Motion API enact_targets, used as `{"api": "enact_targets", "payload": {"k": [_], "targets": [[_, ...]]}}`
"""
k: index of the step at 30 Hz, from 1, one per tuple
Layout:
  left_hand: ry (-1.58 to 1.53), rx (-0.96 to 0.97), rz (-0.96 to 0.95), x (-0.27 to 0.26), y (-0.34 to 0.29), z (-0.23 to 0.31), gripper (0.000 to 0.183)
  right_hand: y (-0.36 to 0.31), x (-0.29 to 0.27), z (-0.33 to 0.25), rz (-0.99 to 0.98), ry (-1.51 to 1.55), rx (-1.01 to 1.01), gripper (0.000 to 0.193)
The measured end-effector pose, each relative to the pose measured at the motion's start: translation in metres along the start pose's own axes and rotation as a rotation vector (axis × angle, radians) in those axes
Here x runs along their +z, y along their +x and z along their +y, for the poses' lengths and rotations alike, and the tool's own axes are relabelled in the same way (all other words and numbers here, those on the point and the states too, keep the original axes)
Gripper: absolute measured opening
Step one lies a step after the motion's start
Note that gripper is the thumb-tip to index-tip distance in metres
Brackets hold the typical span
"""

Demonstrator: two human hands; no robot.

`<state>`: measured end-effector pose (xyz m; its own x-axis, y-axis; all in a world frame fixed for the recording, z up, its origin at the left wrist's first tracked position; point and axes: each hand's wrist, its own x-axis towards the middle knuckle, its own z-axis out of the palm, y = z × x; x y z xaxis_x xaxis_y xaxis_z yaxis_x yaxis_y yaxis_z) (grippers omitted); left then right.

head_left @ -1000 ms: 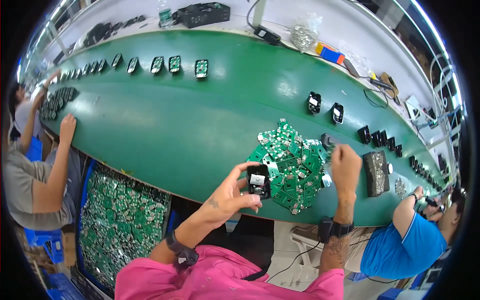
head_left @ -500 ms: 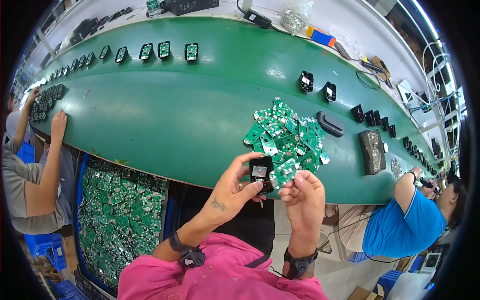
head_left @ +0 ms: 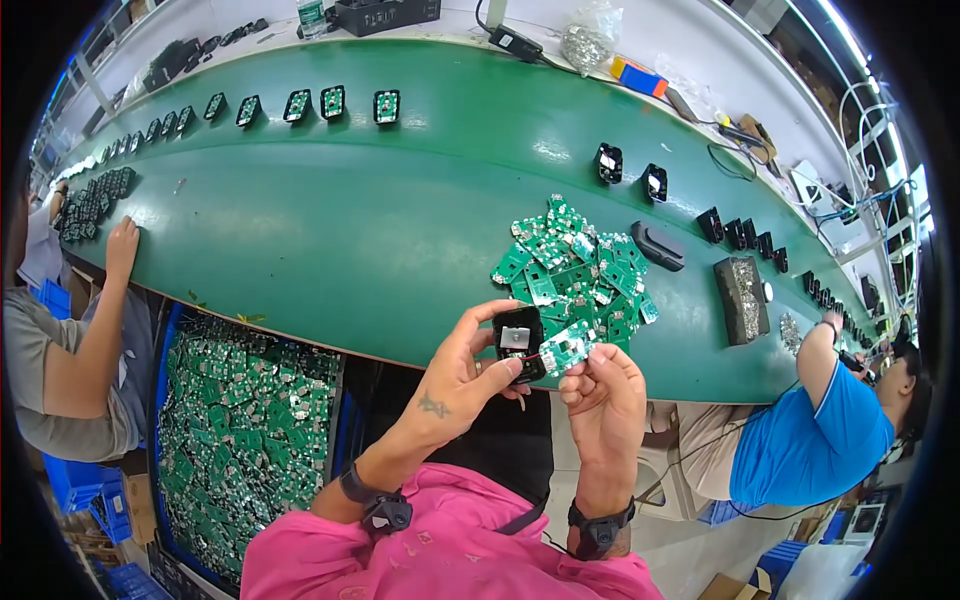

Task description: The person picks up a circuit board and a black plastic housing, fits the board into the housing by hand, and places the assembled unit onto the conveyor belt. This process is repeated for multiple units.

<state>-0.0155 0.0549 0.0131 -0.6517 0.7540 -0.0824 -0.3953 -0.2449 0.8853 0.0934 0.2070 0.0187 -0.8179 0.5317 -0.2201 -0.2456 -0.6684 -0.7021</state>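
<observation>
My left hand (head_left: 465, 365) is wrapped round a small black plastic housing (head_left: 506, 322), its open side facing up. A silvery rectangular part shows inside it. Between thumb and fingers, my right hand (head_left: 608, 385) pinches a green circuit board (head_left: 567, 347) by its right edge, just right of the housing. A thin red wire (head_left: 533, 357) runs from the housing to the board. Beyond my hands lies a loose pile of green circuit boards (head_left: 575, 262) on the green table.
Black housings with green boards (head_left: 387, 106) line the table's far left; other black housings (head_left: 609, 163) stand at right. A dark block (head_left: 742, 300) and black case (head_left: 657, 246) lie right of the pile. A bin of boards (head_left: 245, 420) is below left. Co-workers sit on both sides.
The right hand has drawn the board slightly down and clear of the housing's edge, and the red wire between them now shows. The left hand still holds the housing.
</observation>
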Motion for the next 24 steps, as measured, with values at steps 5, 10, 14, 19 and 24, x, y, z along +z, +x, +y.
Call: {"api": "enact_targets", "payload": {"k": [5,10,14,19,24], "targets": [[0.015,-0.021,-0.026,0.000,-0.003,0.001,0.057,-0.001,-0.002,0.006,0.003,0.009,0.057,0.010],[-0.010,0.023,-0.031,0.004,-0.006,0.000,0.058,-0.007,0.016,0.013,0.118,-0.140,0.037,0.007],[-0.072,0.024,-0.071,0.001,-0.009,0.006,0.058,-0.012,0.015,0.030,0.154,-0.489,-0.148,0.007],[0.103,0.003,0.030,0.000,-0.009,0.003,0.052,-0.014,0.020,0.030,0.078,-0.672,-0.204,0.006],[0.172,0.023,0.047,0.002,-0.011,-0.001,0.048,-0.013,0.031,0.021,-0.023,-1.095,-0.547,0.017]]}}
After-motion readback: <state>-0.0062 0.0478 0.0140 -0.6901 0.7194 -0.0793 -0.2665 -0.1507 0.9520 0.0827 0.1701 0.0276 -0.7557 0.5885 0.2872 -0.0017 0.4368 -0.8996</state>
